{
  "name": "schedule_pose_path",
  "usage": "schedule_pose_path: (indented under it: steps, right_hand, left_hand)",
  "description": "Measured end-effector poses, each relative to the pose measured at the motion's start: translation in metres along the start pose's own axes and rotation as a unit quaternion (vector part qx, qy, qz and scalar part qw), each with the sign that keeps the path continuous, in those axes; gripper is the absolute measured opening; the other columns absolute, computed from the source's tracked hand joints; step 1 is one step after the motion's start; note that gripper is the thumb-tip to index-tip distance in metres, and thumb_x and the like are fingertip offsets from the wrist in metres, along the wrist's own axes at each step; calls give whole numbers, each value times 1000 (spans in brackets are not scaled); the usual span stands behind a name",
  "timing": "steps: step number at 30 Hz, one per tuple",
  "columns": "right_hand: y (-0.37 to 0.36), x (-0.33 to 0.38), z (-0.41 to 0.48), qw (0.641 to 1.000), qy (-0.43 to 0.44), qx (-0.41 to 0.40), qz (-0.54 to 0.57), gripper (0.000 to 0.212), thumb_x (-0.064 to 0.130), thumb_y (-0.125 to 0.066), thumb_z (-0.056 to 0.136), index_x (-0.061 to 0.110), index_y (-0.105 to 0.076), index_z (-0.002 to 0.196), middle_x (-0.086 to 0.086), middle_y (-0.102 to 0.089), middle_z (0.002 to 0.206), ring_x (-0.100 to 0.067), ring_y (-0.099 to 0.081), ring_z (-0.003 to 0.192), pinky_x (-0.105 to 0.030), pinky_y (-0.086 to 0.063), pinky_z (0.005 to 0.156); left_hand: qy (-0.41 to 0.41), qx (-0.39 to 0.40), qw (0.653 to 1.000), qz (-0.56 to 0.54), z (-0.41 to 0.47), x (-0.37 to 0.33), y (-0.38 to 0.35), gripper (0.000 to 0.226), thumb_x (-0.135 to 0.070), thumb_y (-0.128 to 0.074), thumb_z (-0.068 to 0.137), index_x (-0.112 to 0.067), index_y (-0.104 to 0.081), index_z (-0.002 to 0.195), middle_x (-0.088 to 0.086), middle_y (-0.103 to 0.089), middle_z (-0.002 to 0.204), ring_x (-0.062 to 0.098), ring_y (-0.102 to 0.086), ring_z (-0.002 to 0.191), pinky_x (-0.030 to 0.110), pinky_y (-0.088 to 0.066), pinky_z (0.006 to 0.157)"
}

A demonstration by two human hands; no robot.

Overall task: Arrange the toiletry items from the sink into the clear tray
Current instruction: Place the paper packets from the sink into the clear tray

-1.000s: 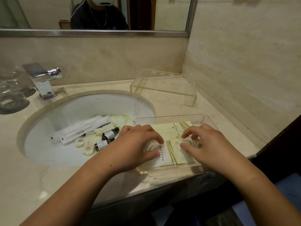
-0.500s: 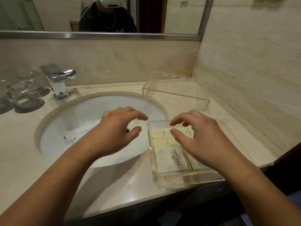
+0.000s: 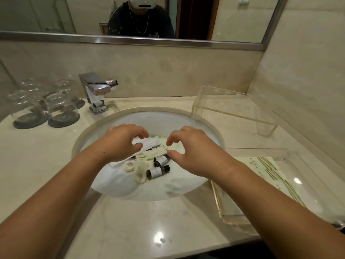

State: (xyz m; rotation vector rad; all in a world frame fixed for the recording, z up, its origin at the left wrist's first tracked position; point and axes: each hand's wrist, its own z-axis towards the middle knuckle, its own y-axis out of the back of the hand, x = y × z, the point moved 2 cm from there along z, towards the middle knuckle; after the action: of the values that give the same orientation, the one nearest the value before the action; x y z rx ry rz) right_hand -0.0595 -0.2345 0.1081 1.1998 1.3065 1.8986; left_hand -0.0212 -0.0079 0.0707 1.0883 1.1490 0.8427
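Leaving the packet-filled clear tray (image 3: 280,156), my left hand (image 3: 121,141) and right hand (image 3: 194,152) are hovering empty, loosely curled, half-hiding sachets (image 3: 155,151) in the sink (image 3: 130,187).

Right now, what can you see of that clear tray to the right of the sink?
The clear tray is a shallow rectangular box of transparent plastic, probably acrylic, with low walls and no lid. It sits flat on the beige countertop near the front edge, just right of the sink. Flat pale packets with olive stripes lie overlapping inside it. Its near edges look yellowish. The left hand and right hand are over the sink, not touching it.
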Motion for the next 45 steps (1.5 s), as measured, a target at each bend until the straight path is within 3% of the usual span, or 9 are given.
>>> schedule_pose_path:
  steps: [5,11,19,23,32,36,40,45]
  right_hand:
    - [-29,11,46,995,-2,74,-71,29,35,-59,94,28,-63,122,3,-58,117,-18,-53,113,-35,-49,88]
    - [-81,12,90,971,-13,205,-125,42,30,-61,92,26,-58,133,0,-59,131,-21,-56,119,-41,-52,92]
    - [-126,-1,120,954,-65,244,-163,57,14,-58,88,24,-47,142,-4,-60,130,-25,-57,116,-41,-53,93]
    - [-139,-5,119,950,-95,259,-150,68,14,-57,86,26,-35,150,-4,-56,135,-26,-53,123,-41,-49,96]
    - [-145,-8,113,964,-112,198,-140,67,4,-55,85,36,-45,143,2,-59,131,-22,-56,117,-30,-39,80]
    - [-141,-7,112,968,-123,184,-117,68,1,-58,82,36,-50,139,3,-61,130,-22,-58,115,-33,-46,86]
    - [-138,-5,112,972,-123,166,-109,63,0,-54,83,35,-54,136,2,-63,128,-23,-59,114,-36,-51,89]
    - [-122,-5,109,980,-155,90,-88,54,0,-53,87,31,-61,131,-5,-59,123,-29,-64,103,-34,-51,80]
  left_hand:
    - [25,91,996,-5,25,23,-21,30,-35,-68,91,-37,-64,121,-19,-68,111,9,-61,104,42,-48,101]
    - [57,167,983,-50,39,40,-41,39,-32,-71,89,-32,-63,128,-15,-68,110,12,-64,102,29,-52,90]
    - [84,218,968,-90,40,53,-54,65,-32,-73,89,-32,-44,147,-8,-61,138,16,-61,116,31,-48,100]
    - [93,238,959,-121,37,53,-53,70,-32,-73,88,-33,-40,151,-8,-60,140,15,-68,108,30,-51,96]
    - [95,233,961,-118,38,52,-55,65,-33,-73,88,-33,-44,147,-13,-62,114,14,-71,98,28,-52,87]
    - [91,228,963,-106,39,52,-56,59,-32,-73,86,-33,-52,141,-9,-71,112,13,-71,96,34,-55,92]
    - [88,222,964,-120,37,51,-53,53,-27,-70,87,-34,-55,138,-9,-71,110,14,-72,93,33,-57,89]
    - [72,188,966,-163,34,46,-45,48,-23,-66,90,-32,-58,136,-12,-69,104,8,-68,88,27,-54,81]
